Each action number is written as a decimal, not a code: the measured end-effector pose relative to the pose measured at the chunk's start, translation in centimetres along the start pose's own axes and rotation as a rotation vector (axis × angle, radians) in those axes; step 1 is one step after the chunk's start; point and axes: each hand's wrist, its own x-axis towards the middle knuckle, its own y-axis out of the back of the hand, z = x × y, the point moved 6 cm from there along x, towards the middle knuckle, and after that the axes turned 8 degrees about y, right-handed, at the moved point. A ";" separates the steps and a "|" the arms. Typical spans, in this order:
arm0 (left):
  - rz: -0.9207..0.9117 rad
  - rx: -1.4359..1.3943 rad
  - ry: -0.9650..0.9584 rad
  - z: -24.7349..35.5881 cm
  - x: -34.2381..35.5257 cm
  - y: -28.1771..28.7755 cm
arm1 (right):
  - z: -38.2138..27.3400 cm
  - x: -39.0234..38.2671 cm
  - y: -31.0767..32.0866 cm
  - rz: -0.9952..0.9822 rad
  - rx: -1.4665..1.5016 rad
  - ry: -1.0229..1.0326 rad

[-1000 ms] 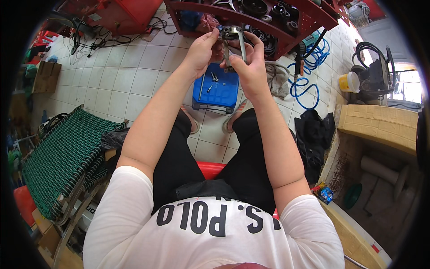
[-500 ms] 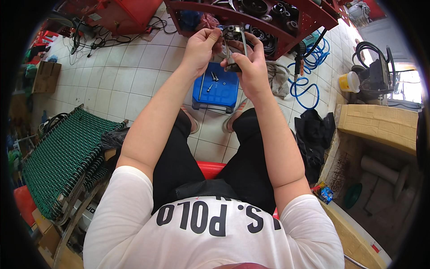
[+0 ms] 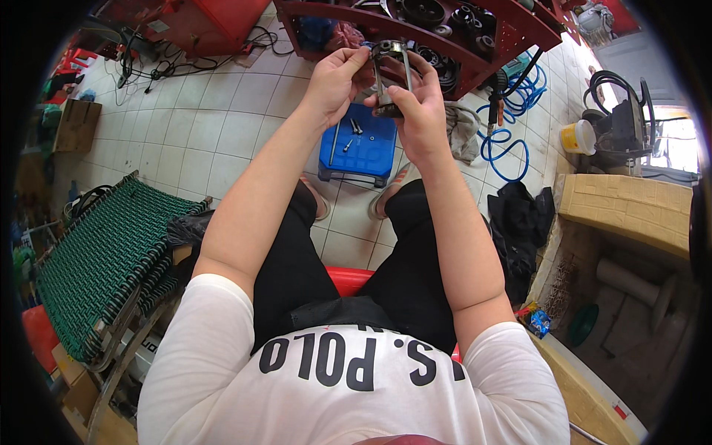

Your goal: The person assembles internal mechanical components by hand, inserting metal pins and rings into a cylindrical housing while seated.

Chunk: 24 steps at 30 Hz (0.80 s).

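Note:
My right hand [image 3: 421,111] is wrapped round an open metal frame part [image 3: 383,74], with a ring-like top, long side bars and a dark round base. The part is held up in front of the red shelf. My left hand [image 3: 340,81] is closed in a pinch at the top left of the part, thumb against forefinger. Anything between those fingertips is too small to make out. Below the hands stands a low blue stool [image 3: 378,159]. Several small metal pieces like bolts [image 3: 354,127] and a thin rod [image 3: 335,141] lie on it.
A red metal shelf [image 3: 326,16] with round machine parts stands just beyond my hands. To the right are a grey cloth [image 3: 463,130], a coiled blue hose [image 3: 512,159] and a white bucket [image 3: 578,138]. A green woven folding bed [image 3: 111,252] is at the left, black cables [image 3: 159,70] farther off.
The metal part has turned slightly and shifted a little to the right in my right hand. My left hand keeps its pinch by the top. The stool and its pieces are unmoved.

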 end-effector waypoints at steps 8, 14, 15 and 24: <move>-0.002 0.005 -0.009 -0.1 0.1 0.1 | 0.0 0.0 0.0 0.015 0.046 -0.014; 0.010 0.038 -0.011 0.0 0.0 0.2 | -0.1 -0.2 0.1 0.066 0.077 -0.028; 0.011 0.019 -0.011 0.1 0.0 0.1 | -0.1 -0.2 0.2 0.075 0.079 -0.026; 0.022 0.066 -0.039 0.3 0.0 0.4 | 0.0 0.0 0.0 0.047 0.016 0.030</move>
